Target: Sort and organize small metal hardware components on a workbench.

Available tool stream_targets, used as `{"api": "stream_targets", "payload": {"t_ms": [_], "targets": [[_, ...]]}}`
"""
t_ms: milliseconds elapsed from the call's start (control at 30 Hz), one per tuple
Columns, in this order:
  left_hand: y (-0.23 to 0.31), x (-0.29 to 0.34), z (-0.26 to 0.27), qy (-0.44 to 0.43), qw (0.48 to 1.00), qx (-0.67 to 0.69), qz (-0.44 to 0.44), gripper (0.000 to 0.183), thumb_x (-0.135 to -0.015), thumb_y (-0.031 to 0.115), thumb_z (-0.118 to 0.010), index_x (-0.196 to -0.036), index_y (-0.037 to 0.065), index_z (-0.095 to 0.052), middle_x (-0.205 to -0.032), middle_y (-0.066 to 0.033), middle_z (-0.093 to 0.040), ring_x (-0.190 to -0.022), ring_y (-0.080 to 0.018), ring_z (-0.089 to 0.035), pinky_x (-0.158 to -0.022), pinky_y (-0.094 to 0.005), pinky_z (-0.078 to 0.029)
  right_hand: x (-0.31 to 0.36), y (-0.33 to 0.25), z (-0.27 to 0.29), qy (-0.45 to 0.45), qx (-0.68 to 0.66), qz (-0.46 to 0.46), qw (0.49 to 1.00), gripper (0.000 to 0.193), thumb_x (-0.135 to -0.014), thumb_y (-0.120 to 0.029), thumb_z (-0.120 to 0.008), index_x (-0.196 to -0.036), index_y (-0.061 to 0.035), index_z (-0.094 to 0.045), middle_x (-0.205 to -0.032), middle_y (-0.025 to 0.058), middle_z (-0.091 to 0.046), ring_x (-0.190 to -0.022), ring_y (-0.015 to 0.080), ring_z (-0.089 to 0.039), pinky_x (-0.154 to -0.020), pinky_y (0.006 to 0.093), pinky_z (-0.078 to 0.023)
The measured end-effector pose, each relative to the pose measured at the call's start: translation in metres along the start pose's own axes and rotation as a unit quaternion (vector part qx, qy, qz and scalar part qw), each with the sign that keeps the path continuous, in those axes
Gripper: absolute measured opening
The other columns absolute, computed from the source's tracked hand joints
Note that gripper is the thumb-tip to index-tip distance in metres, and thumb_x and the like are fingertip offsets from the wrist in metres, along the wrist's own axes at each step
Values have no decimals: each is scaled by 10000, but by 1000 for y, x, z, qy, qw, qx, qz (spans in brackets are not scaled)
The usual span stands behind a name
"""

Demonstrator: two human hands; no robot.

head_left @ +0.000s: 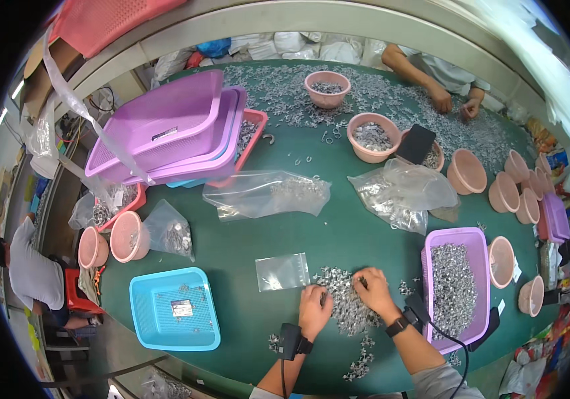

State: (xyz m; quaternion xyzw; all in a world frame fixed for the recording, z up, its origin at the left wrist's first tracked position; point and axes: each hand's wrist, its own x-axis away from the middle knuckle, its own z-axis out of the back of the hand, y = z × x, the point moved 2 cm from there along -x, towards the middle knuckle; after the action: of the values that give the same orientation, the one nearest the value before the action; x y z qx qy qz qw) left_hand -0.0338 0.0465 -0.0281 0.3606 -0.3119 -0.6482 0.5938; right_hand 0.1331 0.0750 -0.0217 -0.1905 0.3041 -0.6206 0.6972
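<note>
A heap of small silver metal parts [350, 307] lies on the green table near me, with a trail of loose ones toward the table's near edge. At the heap's left side is my left hand [314, 311], its fingers curled in against the parts. My right hand [375, 292] rests at the upper right of the heap, also with bent fingers closed together. What either hand pinches is too small and covered to make out. Just beyond the left hand a clear zip bag [282, 272] lies flat. Both wrists wear a dark band with a small device and cable.
To the right stands a purple basket [459, 292] full of metal parts; to the left, a blue basket [174, 309] holds a few. Pink bowls [467, 171], plastic bags [268, 195] and stacked purple baskets [158, 126] surround the space. Across the table, another person's hands [454, 103] handle scattered parts.
</note>
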Motion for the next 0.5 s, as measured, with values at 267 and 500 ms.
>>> {"api": "stream_targets", "payload": {"t_ms": [267,500], "targets": [[5,-34,-12,-45,994,34,-93,247,-734,102,-526,-953,-10,-520,-1083,-155,-474,-1011,-317,-445,-848,-343,-366,-3,15,9,73,-45,-73,994,118,-715,-75,-512,-813,-51,-573,-798,93,-567,-776,273,-505,-733,341,-368],[8,-4,-2,-56,992,117,-3,282,-743,119,-533,-995,-6,-513,-1089,-145,-484,-1022,-289,-453,-859,-337,-359,49,9,31,129,-134,-130,974,129,-722,-61,-512,-835,-48,-572,-838,115,-569,-813,284,-508,-753,359,-382]]}}
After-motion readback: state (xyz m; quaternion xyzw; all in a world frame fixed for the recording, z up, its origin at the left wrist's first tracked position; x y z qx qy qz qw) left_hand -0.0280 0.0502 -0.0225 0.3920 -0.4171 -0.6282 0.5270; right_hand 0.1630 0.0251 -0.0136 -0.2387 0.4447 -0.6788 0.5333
